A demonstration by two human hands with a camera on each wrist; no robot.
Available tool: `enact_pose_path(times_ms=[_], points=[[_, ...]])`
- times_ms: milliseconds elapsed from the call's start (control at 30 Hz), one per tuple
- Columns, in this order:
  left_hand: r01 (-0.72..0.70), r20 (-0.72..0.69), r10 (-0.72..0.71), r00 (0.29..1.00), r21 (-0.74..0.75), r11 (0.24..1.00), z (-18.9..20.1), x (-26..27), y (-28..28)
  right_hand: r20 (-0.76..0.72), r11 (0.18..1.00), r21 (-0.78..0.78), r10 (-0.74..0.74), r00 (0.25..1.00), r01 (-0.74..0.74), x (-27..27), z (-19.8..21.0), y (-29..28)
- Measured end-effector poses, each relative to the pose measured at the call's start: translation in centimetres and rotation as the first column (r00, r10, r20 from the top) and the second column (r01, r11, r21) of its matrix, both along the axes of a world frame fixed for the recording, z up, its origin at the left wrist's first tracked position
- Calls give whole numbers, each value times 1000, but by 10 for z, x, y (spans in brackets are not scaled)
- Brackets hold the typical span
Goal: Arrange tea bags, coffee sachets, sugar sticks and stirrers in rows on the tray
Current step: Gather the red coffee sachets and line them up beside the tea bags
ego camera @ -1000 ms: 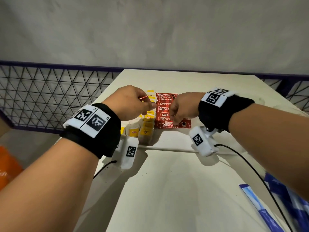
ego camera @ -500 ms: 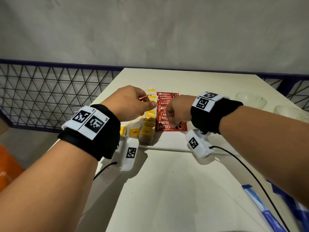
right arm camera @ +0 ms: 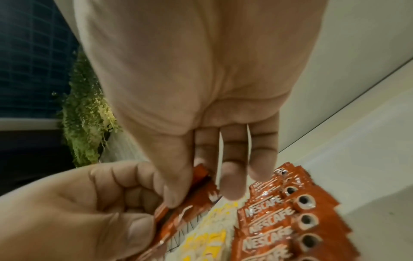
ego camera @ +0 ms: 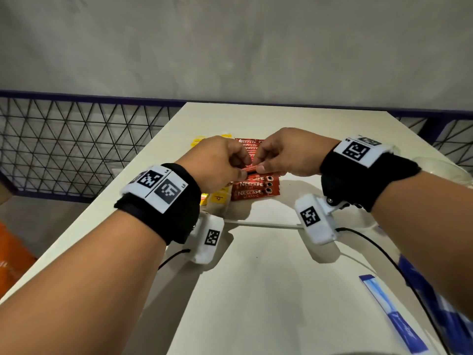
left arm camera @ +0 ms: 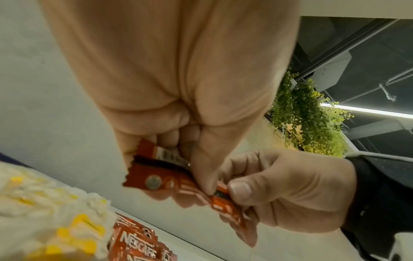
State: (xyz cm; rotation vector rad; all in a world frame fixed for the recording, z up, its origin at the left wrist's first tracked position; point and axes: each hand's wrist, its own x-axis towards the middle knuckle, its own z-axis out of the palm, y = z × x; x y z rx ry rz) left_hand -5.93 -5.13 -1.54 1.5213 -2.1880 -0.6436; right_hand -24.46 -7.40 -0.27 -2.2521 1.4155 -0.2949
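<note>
Your left hand (ego camera: 217, 162) pinched a small stack of red foil coffee sachets (left arm camera: 178, 183) between thumb and curled fingers, and your right hand (ego camera: 286, 152) nipped the other end of the same stack with thumb and forefinger, its remaining fingers hanging loosely above the tray. How many sachets you held was hard to count; the left wrist view suggested at least two, pressed flat together.

Both hands hovered just above the row of red coffee sachets (right arm camera: 290, 217) that already lay overlapping, logo up, on the flat white tray (ego camera: 268, 213). Beside that row, toward your left, sat the row of white paper tea bags with yellow tags (right arm camera: 208, 238), partly hidden under your left wrist.

So two of the four rows looked laid, and the coffee row was not yet finished, since a stack was in your grip. No sugar sticks or stirrers showed on the tray; those rows seemed to remain. A blue-and-white paper packet (ego camera: 391, 313) lay on the pale desk (ego camera: 268, 290) near your right forearm, possibly part of that supply.
</note>
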Motion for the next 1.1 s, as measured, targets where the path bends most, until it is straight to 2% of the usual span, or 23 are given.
enact_pose_path(times_ms=[133,300,400,467,500,633,733,900,1100], points=[[-9,106,4,994,46,999,-2,-1,1,-20,999,7,-43,999,43,-10,-4,1],[-2,148,-4,989,36,999,-2,-9,-1,-122,999,-36,11,992,-16,0,-7,0],[-59,86,55,995,48,997,-3,-9,-4,-158,996,-89,11,987,-25,1,-5,-1],[-116,-7,118,993,95,989,0,-5,-2,-89,997,-82,-7,996,0,-1,-1,-2],[-122,-13,123,992,93,988,1,-4,-2,-44,998,-61,-15,999,12,-2,0,-3],[-84,157,98,983,-94,992,4,-2,-2,3,991,128,-33,999,32,-1,-2,-5],[-61,204,84,975,-116,991,3,-4,1,53,971,238,-4,999,-9,0,-6,-7],[-77,231,87,969,-51,996,2,3,3,-226,995,97,55,973,-34,3,-17,-10],[-61,258,71,963,-48,997,4,2,2,-399,994,-8,94,912,-106,16,-27,-10]])
